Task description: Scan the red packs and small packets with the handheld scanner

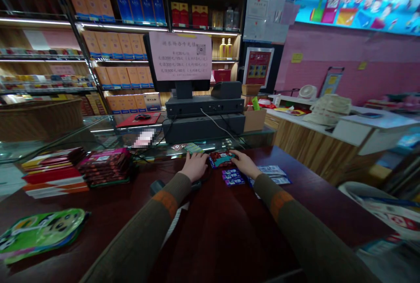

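Observation:
A dark red packet with a teal band (223,159) lies on the dark wooden table between my two hands. My left hand (194,165) is at its left end, and my right hand (245,164) touches its right end with thumb and fingers. The left fingers are bent over the packet's edge. Just below the packet are small purple packets (233,177). Blue and white packets (274,173) are partly hidden by my right wrist. Beyond my left hand lies a green packet (193,148) on the glass counter.
At the left are a stack of dark red packets (105,165), red and orange packs (54,173) and a green panda bag (44,230). A black object (157,187) sits by my left sleeve. Behind stand a monitor and register (203,119).

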A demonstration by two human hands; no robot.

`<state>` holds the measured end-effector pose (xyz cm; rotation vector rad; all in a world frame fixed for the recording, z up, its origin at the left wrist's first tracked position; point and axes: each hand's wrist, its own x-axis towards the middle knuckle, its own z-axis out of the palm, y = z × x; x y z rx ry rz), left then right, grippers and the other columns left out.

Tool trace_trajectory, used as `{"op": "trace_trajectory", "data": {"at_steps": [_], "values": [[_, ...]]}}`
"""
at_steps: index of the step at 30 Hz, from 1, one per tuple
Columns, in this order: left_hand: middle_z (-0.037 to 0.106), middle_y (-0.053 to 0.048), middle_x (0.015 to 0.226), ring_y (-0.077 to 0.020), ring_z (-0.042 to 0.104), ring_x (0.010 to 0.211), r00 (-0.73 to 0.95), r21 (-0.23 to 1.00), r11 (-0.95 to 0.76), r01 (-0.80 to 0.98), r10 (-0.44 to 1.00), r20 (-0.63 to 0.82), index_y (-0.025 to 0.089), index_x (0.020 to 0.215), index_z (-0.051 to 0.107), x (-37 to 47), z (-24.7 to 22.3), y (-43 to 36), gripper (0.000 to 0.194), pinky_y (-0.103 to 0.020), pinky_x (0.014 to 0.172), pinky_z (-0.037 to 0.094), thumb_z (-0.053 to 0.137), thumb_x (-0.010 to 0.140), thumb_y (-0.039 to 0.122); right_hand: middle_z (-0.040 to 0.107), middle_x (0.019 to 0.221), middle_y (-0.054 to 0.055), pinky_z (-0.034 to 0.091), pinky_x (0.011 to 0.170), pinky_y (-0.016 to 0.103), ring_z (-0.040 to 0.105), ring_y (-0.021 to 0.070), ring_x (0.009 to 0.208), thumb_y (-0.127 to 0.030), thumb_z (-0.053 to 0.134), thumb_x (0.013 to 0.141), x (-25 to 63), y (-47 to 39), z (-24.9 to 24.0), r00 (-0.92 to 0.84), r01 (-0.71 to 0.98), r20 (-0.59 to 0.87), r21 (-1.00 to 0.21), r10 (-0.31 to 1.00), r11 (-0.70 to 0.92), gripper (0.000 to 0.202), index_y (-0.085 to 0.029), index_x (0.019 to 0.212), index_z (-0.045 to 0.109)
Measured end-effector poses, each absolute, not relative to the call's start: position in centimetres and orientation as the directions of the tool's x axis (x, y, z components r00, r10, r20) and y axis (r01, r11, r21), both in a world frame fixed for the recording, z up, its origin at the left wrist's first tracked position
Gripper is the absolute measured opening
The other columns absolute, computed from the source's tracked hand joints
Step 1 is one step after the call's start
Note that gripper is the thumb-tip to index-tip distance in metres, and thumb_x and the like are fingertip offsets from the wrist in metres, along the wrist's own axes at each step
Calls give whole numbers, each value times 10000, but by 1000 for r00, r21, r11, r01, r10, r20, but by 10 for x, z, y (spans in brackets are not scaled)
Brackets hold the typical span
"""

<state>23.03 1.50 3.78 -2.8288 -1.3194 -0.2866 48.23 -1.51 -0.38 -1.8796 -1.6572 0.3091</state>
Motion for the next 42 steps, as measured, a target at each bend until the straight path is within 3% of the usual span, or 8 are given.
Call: {"op": "trace_trajectory", "data": {"at_steps": [11,18,25,33,38,42], "values": [[616,-174,1369,-342,454,1385,595,177,-593,786,802,45,188,1408,453,271,27,33,467,-671,1146,236,408,954,286,659,1341,92,396,1020,490,579,319,1260,-327,489,940,492,-18,-1,255,892,96,-406,962,-196,474,-297,1410,542],[600,-172,1397,-359,458,1381,561,204,-553,808,827,20,209,1387,502,279,17,43,460,-689,1135,227,404,957,336,666,1324,124,388,1015,536,581,346,1255,-328,478,941,490,-16,-2,270,886,49,-403,962,-228,462,-282,1392,568],[596,-144,1385,-343,499,1333,552,237,-546,804,833,45,241,1328,580,279,12,49,435,-655,1125,289,379,959,352,684,1305,82,418,1013,498,590,323,1252,-310,482,935,490,-12,2,320,841,-1,-461,948,-284,405,-308,1301,656],[639,-99,1357,-338,514,1323,526,337,-499,799,850,11,311,1314,610,281,10,54,447,-627,1103,350,481,891,243,723,1223,69,453,984,464,628,304,1198,-217,544,880,492,-12,0,347,839,21,-453,938,-300,393,-313,1229,697],[696,-58,1282,-330,516,1328,512,406,-475,781,859,21,327,1297,620,285,12,53,451,-637,1142,293,584,849,313,736,1199,75,472,966,403,654,281,1160,-199,575,860,494,-10,-5,379,816,73,-496,922,-296,382,-302,1192,733],[704,-55,1281,-274,594,1257,511,442,-481,757,857,57,310,1256,663,287,14,53,451,-558,1145,336,510,849,191,745,1182,72,476,964,351,665,255,1142,-207,583,857,497,-10,-9,386,805,101,-522,917,-281,368,-281,1179,746]]}}
